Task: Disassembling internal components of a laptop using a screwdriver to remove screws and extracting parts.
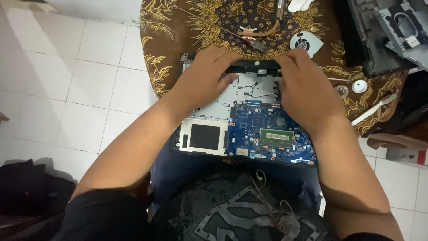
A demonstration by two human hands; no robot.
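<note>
Nearest: opened laptop base (209, 111) half on the person's lap, half on the patterned counter (156, 27), blue circuit board (267, 134) exposed with a green memory stick (276, 136). Past that, left hand (207, 73) and right hand (303, 85) each closed on an end of a long black strip (256, 67) along the laptop's far edge. Farther out: screwdriver (256, 43), copper heat pipe (263, 29), round fan (305, 43), white cloth (299, 4).

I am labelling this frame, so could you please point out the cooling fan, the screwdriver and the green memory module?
cooling fan (305, 43): head view, on its round hub.
screwdriver (257, 44): head view, on its clear handle.
green memory module (276, 135): head view, on its middle.
</note>
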